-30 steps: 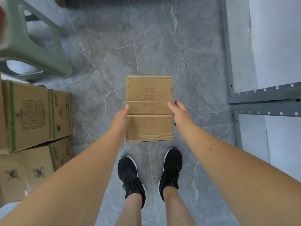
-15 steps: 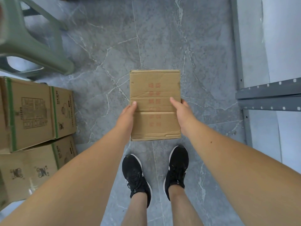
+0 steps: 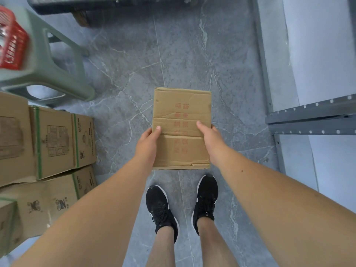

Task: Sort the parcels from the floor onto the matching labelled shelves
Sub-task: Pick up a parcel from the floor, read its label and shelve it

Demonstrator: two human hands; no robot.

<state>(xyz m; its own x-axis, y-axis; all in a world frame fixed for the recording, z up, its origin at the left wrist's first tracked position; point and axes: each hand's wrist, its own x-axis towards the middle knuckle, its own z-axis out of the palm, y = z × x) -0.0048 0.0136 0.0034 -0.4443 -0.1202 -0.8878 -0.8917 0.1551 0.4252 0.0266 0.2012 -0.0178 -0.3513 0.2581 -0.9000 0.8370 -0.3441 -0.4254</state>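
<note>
Item: parcel (image 3: 182, 112), a flat brown carton with faded red print on its creased top face.
Location: held level in the air above the grey tiled floor (image 3: 192, 60), just ahead of two black shoes (image 3: 159, 209); not on a shelf.
Holding: left hand (image 3: 147, 145) grasps the parcel's left edge, thumb on top, fingers underneath and hidden. The right hand (image 3: 211, 140) grasps the right edge the same way.
Change since half a second ago: grip and parcel position are much the same. A blurred red basket (image 3: 11, 45) at the top of the green stool (image 3: 57, 74) and a dark low object (image 3: 92, 4) at the far edge have come into view.
Edges: stacked cartons (image 3: 55, 143) on the left, well apart from the parcel. The grey shelf rail (image 3: 312, 116) on the right is near the right hand but apart.
Open room: bare floor ahead, between stool and shelf frame.
</note>
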